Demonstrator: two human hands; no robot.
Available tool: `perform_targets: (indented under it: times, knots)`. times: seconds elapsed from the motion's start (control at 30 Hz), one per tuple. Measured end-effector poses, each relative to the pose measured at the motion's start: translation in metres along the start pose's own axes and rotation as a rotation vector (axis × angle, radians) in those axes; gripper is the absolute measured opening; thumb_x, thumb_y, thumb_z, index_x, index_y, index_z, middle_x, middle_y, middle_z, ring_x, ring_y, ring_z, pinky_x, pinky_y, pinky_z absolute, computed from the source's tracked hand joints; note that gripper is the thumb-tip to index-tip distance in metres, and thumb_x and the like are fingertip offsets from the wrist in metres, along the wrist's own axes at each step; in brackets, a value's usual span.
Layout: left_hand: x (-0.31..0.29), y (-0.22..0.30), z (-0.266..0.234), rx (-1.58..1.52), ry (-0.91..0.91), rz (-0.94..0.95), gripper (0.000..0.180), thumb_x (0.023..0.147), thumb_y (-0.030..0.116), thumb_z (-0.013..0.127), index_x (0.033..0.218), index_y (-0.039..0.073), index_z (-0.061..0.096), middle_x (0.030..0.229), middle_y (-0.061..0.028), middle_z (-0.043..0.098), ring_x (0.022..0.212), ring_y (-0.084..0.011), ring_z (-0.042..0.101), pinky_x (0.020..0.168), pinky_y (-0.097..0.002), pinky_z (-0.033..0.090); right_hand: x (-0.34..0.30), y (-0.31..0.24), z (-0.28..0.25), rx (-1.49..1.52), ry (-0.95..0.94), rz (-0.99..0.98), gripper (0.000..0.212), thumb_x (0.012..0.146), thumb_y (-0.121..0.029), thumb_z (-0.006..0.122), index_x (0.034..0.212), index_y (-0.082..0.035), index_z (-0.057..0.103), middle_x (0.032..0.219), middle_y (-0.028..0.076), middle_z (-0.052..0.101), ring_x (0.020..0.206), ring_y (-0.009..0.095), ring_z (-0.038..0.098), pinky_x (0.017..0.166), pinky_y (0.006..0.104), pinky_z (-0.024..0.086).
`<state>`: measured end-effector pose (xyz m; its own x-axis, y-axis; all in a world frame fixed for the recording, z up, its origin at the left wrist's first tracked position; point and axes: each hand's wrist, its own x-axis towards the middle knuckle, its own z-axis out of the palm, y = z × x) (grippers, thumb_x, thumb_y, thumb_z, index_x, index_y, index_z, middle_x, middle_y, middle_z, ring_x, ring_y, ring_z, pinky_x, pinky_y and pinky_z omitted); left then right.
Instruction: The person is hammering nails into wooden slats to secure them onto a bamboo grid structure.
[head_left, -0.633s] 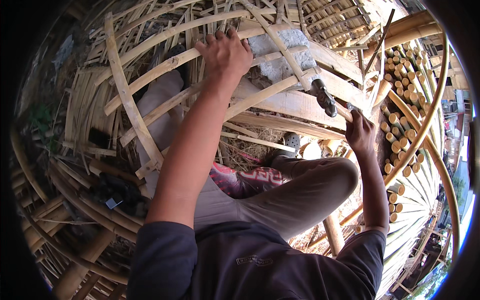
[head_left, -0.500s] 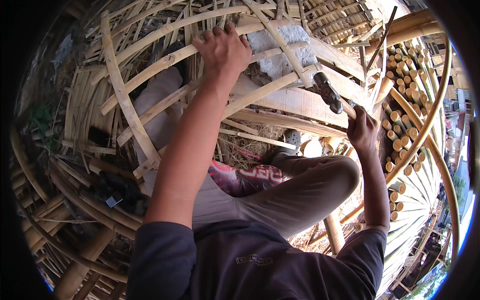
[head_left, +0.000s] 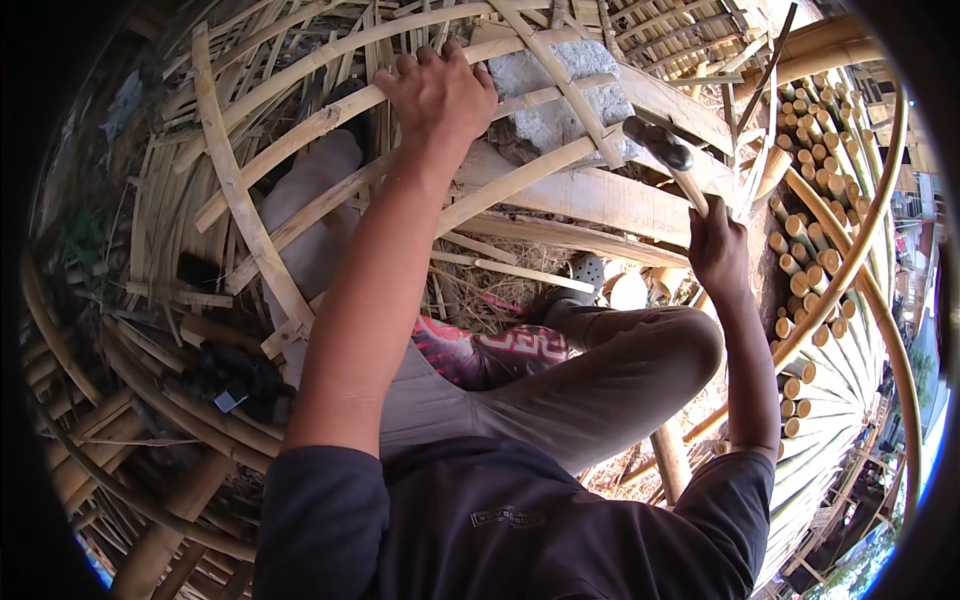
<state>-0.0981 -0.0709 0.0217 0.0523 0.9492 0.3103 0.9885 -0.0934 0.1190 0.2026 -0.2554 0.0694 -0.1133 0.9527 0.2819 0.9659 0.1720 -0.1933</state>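
Observation:
A lattice frame of split bamboo strips (head_left: 320, 122) stretches across my lap and beyond, with crosspieces at its two ends. My left hand (head_left: 440, 95) is closed over one of the long strips, palm down, knuckles up. Beneath the frame's right end lies a rough grey stone block (head_left: 525, 75). A crosspiece (head_left: 565, 85) runs slantwise above that stone. My right hand (head_left: 717, 245) grips a hammer (head_left: 685, 180) by its wooden handle. The dark hammer head is beside the lower end of the crosspiece; whether it touches the bamboo I cannot tell.
Squared wooden beams (head_left: 590, 210) run under the frame beside the stone. Stacked cut bamboo poles (head_left: 815, 270) stand to the right, with a curved pole (head_left: 870, 220) in front. Loose bamboo strips (head_left: 160, 220) pile up at the left. A dark bag-like object (head_left: 235, 375) lies lower left.
The hammer head has swung slightly up and left, its handle now steeper. My left hand and the frame have shifted slightly left, the hand still on the strip.

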Motion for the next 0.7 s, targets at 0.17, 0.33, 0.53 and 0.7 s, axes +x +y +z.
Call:
perform_targets:
  times: [0.17, 0.33, 0.53, 0.7]
  knots:
    - [0.003, -0.002, 0.005, 0.015, 0.083, 0.014, 0.043, 0.091, 0.04, 0.054, 0.118, 0.008, 0.064, 0.107, -0.0163, 0.067, 0.106, -0.0343, 0.062, 0.09, -0.0603, 0.038, 0.013, -0.008, -0.001, 0.021, -0.049, 0.058, 0.011, 0.096, -0.008, 0.057, 0.094, -0.003, 0.048, 0.064, 0.022, 0.058, 0.056, 0.044, 0.058, 0.048, 0.0492, 0.042]
    - [-0.001, -0.003, 0.005, 0.028, 0.043, 0.008, 0.048, 0.088, 0.038, 0.055, 0.124, 0.008, 0.063, 0.108, -0.0163, 0.067, 0.105, -0.0347, 0.06, 0.091, -0.0595, 0.036, 0.013, -0.032, -0.013, 0.122, 0.042, 0.099, 0.011, 0.096, -0.007, 0.057, 0.095, -0.002, 0.047, 0.061, 0.023, 0.055, 0.057, 0.045, 0.058, 0.049, 0.0493, 0.042]
    - [-0.002, -0.002, 0.013, 0.072, 0.185, 0.039, 0.042, 0.091, 0.041, 0.054, 0.114, 0.008, 0.065, 0.104, -0.0158, 0.068, 0.101, -0.0344, 0.065, 0.087, -0.0605, 0.041, 0.015, -0.008, -0.008, 0.099, -0.101, 0.029, 0.015, 0.099, -0.01, 0.053, 0.091, -0.002, 0.044, 0.067, 0.026, 0.057, 0.062, 0.048, 0.055, 0.053, 0.0511, 0.04]
    - [-0.001, -0.002, 0.009, 0.063, 0.125, 0.036, 0.043, 0.09, 0.041, 0.054, 0.115, 0.007, 0.064, 0.102, -0.0167, 0.068, 0.1, -0.0342, 0.065, 0.088, -0.0607, 0.041, 0.012, -0.039, -0.028, 0.209, 0.016, 0.276, 0.02, 0.103, -0.016, 0.048, 0.09, -0.001, 0.044, 0.058, 0.02, 0.049, 0.05, 0.041, 0.047, 0.047, 0.042, 0.036]
